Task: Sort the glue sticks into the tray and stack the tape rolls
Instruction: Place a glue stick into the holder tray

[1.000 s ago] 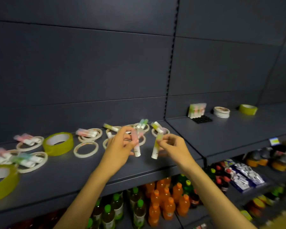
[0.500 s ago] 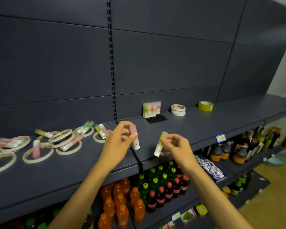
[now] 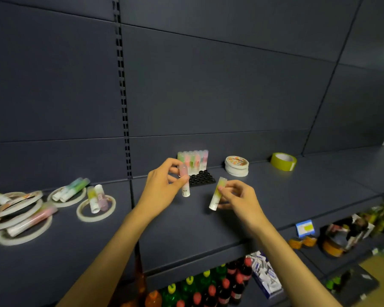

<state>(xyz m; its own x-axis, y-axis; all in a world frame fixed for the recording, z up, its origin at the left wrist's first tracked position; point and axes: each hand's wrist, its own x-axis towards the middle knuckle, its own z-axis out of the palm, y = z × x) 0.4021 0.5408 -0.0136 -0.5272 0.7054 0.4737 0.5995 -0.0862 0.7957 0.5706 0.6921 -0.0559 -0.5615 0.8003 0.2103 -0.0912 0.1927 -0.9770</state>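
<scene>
A pink-capped glue stick (image 3: 184, 182) is pinched by the left hand (image 3: 162, 189) and a yellow-capped glue stick (image 3: 217, 193) by the right hand (image 3: 239, 201), seemingly just before the black tray (image 3: 201, 178).

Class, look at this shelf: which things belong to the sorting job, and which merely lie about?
Job: pink glue stick in left hand; yellow-green glue stick in right hand; black socket tray; white tape stack.
Idle: blue price tag; drink bottles.

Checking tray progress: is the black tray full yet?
Not full. The black tray has glue sticks along its back only; front holes show empty.
</scene>
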